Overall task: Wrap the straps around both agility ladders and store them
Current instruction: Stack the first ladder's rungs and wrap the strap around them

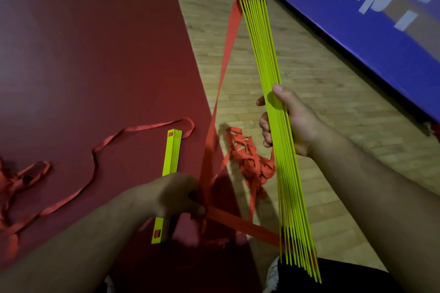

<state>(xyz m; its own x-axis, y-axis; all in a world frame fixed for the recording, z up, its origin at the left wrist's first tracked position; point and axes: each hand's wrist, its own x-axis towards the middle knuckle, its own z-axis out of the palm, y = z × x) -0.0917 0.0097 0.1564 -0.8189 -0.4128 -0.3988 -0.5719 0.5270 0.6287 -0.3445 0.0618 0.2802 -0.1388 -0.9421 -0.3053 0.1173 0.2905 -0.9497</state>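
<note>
My right hand (285, 121) grips a stack of yellow ladder rungs (262, 54), held edge-up and running from top centre down to my lap. My left hand (181, 195) pinches its red straps (226, 54), which stretch taut from the far end of the stack to my fingers and from there back to the near end. More of this red strap lies bunched (250, 157) on the floor beside the stack. A second stack of yellow rungs (170, 157) lies flat on the red mat, partly under my left hand, with its long red strap (107, 145) trailing loose to the left.
A red mat (83, 54) covers the floor at left, with wooden flooring (321, 93) at right. A blue banner (357, 7) with white lettering runs along the upper right. My dark shorts (333, 278) show at the bottom.
</note>
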